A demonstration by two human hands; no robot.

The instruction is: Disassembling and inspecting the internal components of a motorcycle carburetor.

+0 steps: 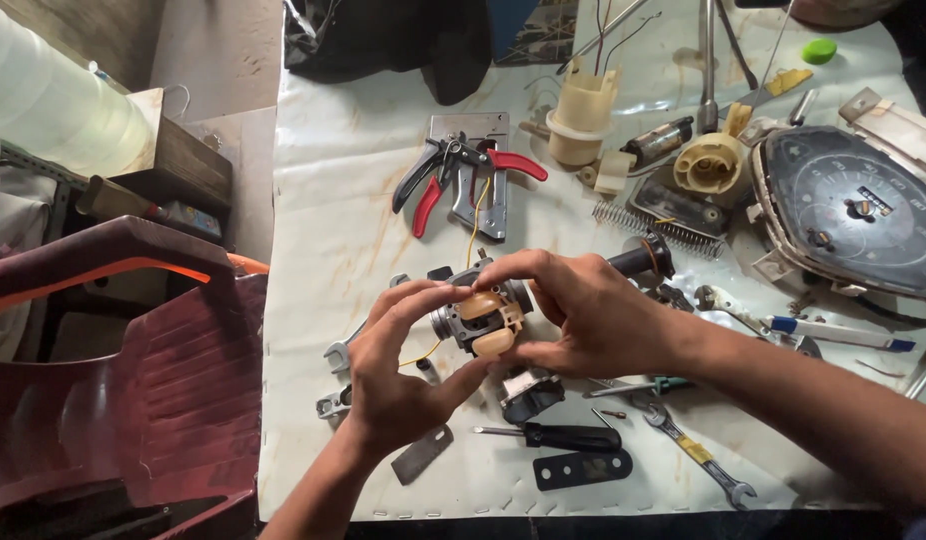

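Both hands hold a small grey metal engine part (pixel 461 318) with a tan plastic insert (pixel 488 322) above the white-covered table (pixel 323 230). My left hand (pixel 398 375) grips it from the left and below, thumb and fingers around the metal body. My right hand (pixel 583 315) closes over it from the right, fingertips on the top and thumb under the tan piece. A thin yellow wire (pixel 475 225) runs from the part up toward the red-handled pliers (pixel 463 170).
Scattered tools include a black-handled screwdriver (pixel 558 436), wrenches (pixel 698 450), a flat black plate (pixel 583 468), a spring (pixel 658 228) and cream plastic housings (pixel 583 120). A vehicle speedometer cluster (pixel 853 210) lies at right. A dark red plastic chair (pixel 123 380) stands at the left.
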